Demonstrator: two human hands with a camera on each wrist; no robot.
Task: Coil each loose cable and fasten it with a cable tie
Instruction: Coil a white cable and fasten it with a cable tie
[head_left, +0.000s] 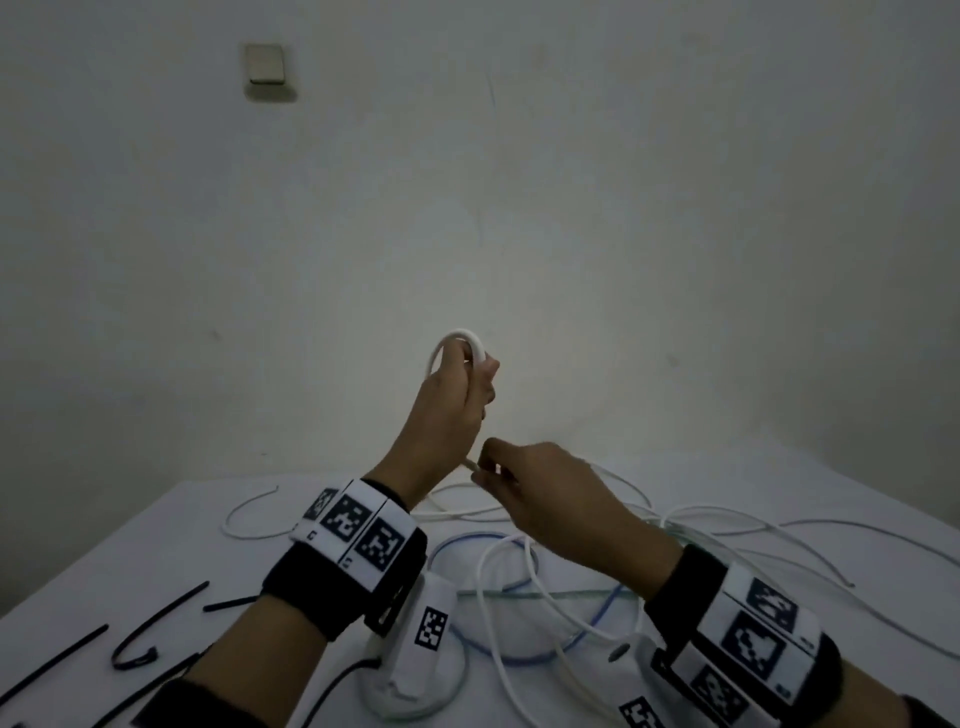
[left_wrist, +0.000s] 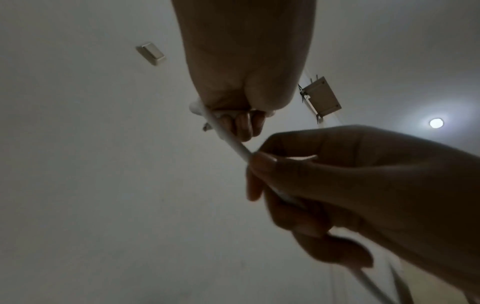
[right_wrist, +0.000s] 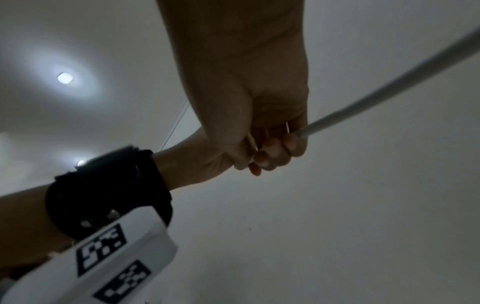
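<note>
A: Our left hand (head_left: 457, 400) clenches the coil (head_left: 462, 343), raised above the table (head_left: 104, 561). Right hand (head_left: 540, 493)?

B: It pinches the same cable (left_wrist: 233, 142), just near-right of the left. Its free length runs near-right, so we feed up and left.

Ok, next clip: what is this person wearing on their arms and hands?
The hands are bare: left hand, right hand. Each forearm carries a black wrist strap topped by a white band of square black-and-white coded markers. A white camera housing with its own marker hangs under the left wrist, a dark lead trailing from it. No sleeves show on the forearms.
</note>
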